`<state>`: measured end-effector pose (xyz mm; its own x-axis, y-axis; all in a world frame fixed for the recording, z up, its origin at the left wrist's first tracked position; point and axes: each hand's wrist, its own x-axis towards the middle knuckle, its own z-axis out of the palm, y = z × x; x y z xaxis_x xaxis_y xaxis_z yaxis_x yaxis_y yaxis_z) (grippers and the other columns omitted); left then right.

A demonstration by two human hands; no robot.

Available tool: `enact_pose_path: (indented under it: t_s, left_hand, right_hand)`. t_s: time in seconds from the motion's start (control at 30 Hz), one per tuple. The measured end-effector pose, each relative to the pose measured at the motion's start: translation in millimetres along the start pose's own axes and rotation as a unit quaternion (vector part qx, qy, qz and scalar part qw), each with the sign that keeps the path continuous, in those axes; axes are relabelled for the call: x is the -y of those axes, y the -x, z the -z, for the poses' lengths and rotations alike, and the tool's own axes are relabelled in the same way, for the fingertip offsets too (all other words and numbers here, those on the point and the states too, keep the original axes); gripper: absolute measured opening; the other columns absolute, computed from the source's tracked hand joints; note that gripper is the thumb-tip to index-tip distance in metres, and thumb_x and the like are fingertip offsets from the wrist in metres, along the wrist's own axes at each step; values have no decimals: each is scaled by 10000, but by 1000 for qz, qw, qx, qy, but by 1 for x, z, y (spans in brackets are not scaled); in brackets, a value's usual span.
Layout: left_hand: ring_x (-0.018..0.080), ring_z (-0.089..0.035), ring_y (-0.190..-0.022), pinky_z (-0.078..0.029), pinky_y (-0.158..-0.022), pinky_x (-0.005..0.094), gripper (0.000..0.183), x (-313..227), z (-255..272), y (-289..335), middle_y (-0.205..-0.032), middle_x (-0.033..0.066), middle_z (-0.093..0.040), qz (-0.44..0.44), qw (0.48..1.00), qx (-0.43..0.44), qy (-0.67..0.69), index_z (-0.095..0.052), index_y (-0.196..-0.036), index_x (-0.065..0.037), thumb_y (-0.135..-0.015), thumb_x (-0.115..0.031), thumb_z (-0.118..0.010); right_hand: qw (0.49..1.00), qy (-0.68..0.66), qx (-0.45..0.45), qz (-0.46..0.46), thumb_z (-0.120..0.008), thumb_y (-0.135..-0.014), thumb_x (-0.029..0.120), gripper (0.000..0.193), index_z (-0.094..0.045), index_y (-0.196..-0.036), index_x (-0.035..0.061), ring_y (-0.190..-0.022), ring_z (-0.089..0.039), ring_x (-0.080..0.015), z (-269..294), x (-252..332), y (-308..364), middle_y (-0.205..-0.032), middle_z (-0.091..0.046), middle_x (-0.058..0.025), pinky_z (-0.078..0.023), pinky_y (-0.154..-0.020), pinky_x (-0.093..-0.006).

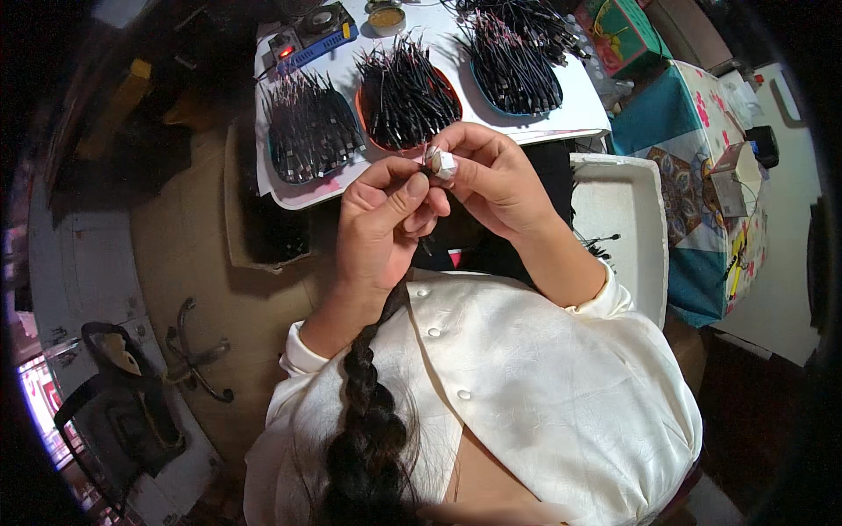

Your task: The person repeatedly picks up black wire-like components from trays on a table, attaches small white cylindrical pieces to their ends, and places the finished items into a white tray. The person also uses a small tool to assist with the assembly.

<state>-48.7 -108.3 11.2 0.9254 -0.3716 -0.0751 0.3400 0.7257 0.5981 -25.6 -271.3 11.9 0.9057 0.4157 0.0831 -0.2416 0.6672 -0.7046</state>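
Observation:
In front of my chest, just past the near edge of the white table, my two hands meet at the fingertips. My left hand [383, 215] is closed in a pinch around a thin black cable [427, 242], whose lower part hangs beneath the fingers. My right hand [491, 180] pinches at the cable's upper end. At its fingertips shows a small white piece [445, 165]; whether it is held or wrapped round a finger I cannot tell. The cable's tip is mostly hidden by the fingers.
On the white table [570, 118], bundles of black cables fill a left container [311, 131], an orange bowl [361, 110] and a blue bowl [517, 112]. Behind are a device with a red light [285, 51] and a small dish [386, 19]. A white foam box [645, 237] stands right.

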Motion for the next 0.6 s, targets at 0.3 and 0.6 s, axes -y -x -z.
enact_pose_path:
  t_s: [0.3,0.6]
  left_hand:
    - [78,-482,-532,-369,-497,180,120,-5,8,-2,-764,131,-652,62,996,45,49,-620,-993,15,-910,-65,-584]
    - [94,-502,-568,-357,-509,194,117,6,15,-3,-789,119,-652,32,993,64,96,-616,-1002,-4,-914,-80,-600]
  right_hand:
    - [983,177,21,34,-642,-900,78,160,-599,-1017,-22,-792,-624,-100,-1,8,0,-898,-647,-43,-515,-721,-227]
    - [999,-1,-33,23,-640,-903,100,160,-598,-994,-24,-819,-615,-119,-10,-11,4,-915,-631,-58,-516,-733,-251]
